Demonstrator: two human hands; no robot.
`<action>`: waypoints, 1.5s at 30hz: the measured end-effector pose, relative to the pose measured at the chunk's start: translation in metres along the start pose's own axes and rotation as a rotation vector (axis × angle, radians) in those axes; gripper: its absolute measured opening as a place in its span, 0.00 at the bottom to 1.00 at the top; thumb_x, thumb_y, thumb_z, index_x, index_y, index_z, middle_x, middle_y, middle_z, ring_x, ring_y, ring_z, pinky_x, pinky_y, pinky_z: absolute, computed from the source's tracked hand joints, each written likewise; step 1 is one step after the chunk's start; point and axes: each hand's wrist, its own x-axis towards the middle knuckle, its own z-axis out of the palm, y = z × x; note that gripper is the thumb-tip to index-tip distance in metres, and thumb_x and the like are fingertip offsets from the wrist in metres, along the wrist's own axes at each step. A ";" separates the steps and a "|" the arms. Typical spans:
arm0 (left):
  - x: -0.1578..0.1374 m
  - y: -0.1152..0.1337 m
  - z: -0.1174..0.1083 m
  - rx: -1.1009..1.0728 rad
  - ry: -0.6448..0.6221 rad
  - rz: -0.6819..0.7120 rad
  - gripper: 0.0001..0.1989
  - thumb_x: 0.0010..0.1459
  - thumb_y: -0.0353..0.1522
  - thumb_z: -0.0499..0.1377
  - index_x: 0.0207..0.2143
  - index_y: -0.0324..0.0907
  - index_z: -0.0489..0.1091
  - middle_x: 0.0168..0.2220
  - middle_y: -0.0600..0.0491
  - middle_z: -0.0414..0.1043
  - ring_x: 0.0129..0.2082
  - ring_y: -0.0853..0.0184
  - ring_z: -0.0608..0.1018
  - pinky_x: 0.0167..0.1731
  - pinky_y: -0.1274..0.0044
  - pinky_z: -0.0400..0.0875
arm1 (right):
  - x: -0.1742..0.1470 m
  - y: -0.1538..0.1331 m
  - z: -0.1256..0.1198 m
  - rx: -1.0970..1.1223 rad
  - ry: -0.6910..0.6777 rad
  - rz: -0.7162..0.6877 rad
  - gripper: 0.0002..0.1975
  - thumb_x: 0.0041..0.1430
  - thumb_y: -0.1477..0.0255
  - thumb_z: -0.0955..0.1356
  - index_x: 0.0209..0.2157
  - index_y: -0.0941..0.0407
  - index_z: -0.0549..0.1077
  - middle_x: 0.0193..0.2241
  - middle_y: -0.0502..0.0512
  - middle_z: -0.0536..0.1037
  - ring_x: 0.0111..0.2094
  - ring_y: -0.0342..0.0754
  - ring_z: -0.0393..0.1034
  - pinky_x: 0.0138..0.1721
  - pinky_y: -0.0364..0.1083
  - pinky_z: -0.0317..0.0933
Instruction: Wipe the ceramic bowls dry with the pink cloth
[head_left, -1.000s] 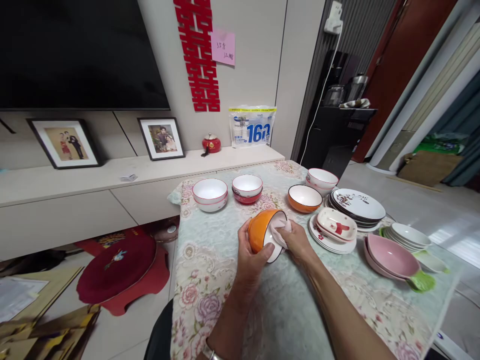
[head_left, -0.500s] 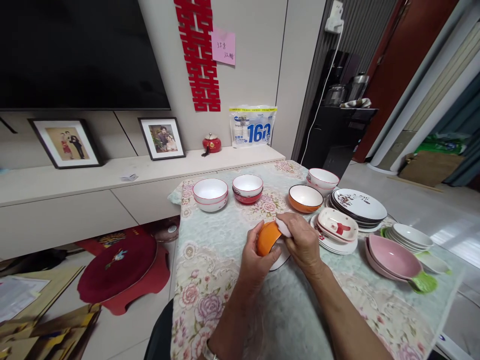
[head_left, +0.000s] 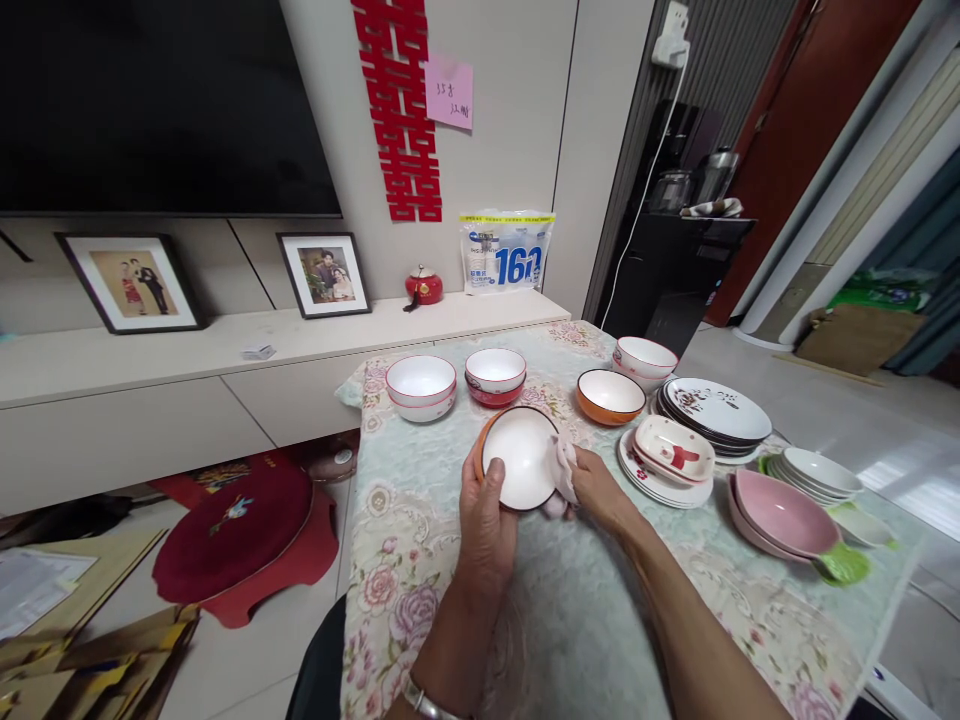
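An orange bowl (head_left: 525, 455) with a white inside and dark rim is tilted so its inside faces me. My left hand (head_left: 489, 515) grips its left edge, thumb over the rim. In my right hand (head_left: 592, 485) is a pale pink cloth (head_left: 562, 470), pressed against the bowl's right rim; some of those fingers are hidden behind the cloth. Just beyond stand a red-and-white bowl stack (head_left: 496, 372), a white bowl stack (head_left: 421, 380) and another orange bowl (head_left: 611, 395).
Right on the flowered tablecloth (head_left: 420, 610) are dark-edged plates (head_left: 720, 405), small dishes with a red pattern (head_left: 675, 448), pink bowls (head_left: 787, 512) and pale green-handled bowls (head_left: 823, 470). More white bowls (head_left: 646, 356) stand at the back. A red stool (head_left: 240, 540) sits left of the table.
The orange bowl has turned from showing its outside to showing its white inside. My left hand shifted its hold to the left edge, and the cloth moved onto the right rim.
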 end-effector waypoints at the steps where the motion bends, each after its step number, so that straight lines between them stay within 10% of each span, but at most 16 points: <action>1: 0.001 0.001 0.000 -0.032 0.024 -0.003 0.32 0.57 0.38 0.64 0.62 0.44 0.61 0.61 0.42 0.68 0.60 0.52 0.72 0.55 0.65 0.70 | 0.000 0.001 -0.002 -0.028 -0.033 0.003 0.15 0.57 0.62 0.64 0.23 0.56 0.73 0.14 0.50 0.72 0.16 0.46 0.63 0.20 0.43 0.56; 7: 0.008 0.013 0.002 -0.280 0.171 -0.102 0.24 0.63 0.42 0.58 0.60 0.47 0.66 0.61 0.46 0.68 0.62 0.53 0.69 0.56 0.62 0.71 | 0.006 0.013 -0.010 -0.263 0.033 -0.082 0.13 0.52 0.66 0.67 0.38 0.55 0.77 0.34 0.57 0.80 0.36 0.53 0.70 0.38 0.49 0.62; 12: 0.008 0.019 0.000 -0.361 0.120 -0.157 0.26 0.63 0.46 0.57 0.61 0.49 0.66 0.62 0.46 0.67 0.63 0.48 0.68 0.55 0.55 0.70 | 0.005 0.019 -0.001 -0.475 -0.016 -0.403 0.32 0.50 0.75 0.66 0.59 0.53 0.69 0.57 0.61 0.72 0.57 0.59 0.63 0.54 0.59 0.58; 17: 0.008 0.017 0.001 -0.368 0.098 -0.181 0.25 0.63 0.45 0.57 0.60 0.50 0.66 0.62 0.45 0.68 0.62 0.49 0.69 0.55 0.54 0.70 | -0.003 -0.005 -0.005 -0.424 0.443 -0.670 0.16 0.64 0.72 0.62 0.51 0.54 0.72 0.47 0.62 0.77 0.50 0.56 0.68 0.52 0.58 0.62; 22: 0.010 0.009 -0.002 -0.335 0.121 -0.235 0.23 0.64 0.41 0.56 0.58 0.40 0.68 0.56 0.42 0.74 0.58 0.53 0.73 0.55 0.63 0.71 | -0.025 -0.037 0.003 -0.563 0.154 -0.923 0.11 0.64 0.71 0.66 0.48 0.53 0.71 0.43 0.58 0.79 0.50 0.56 0.69 0.55 0.60 0.54; 28: 0.009 0.005 -0.007 -0.271 0.035 -0.227 0.25 0.62 0.39 0.59 0.59 0.37 0.67 0.53 0.40 0.75 0.53 0.55 0.77 0.54 0.65 0.71 | -0.027 -0.032 0.015 -0.860 -0.046 -0.896 0.05 0.63 0.75 0.67 0.40 0.54 0.73 0.33 0.52 0.78 0.43 0.52 0.70 0.58 0.60 0.43; 36: 0.009 0.007 -0.006 -0.234 0.017 -0.284 0.24 0.61 0.46 0.58 0.57 0.47 0.68 0.60 0.46 0.67 0.52 0.58 0.75 0.47 0.66 0.75 | -0.024 -0.043 0.007 -0.876 0.162 -0.926 0.09 0.67 0.77 0.61 0.36 0.56 0.72 0.28 0.52 0.76 0.34 0.48 0.68 0.51 0.54 0.49; 45: 0.005 -0.002 -0.009 0.075 0.084 -0.384 0.18 0.55 0.36 0.65 0.47 0.38 0.70 0.44 0.42 0.72 0.39 0.61 0.78 0.41 0.67 0.75 | 0.030 -0.050 -0.073 -1.091 0.406 -0.775 0.08 0.64 0.73 0.63 0.34 0.56 0.75 0.30 0.55 0.79 0.35 0.52 0.71 0.47 0.54 0.49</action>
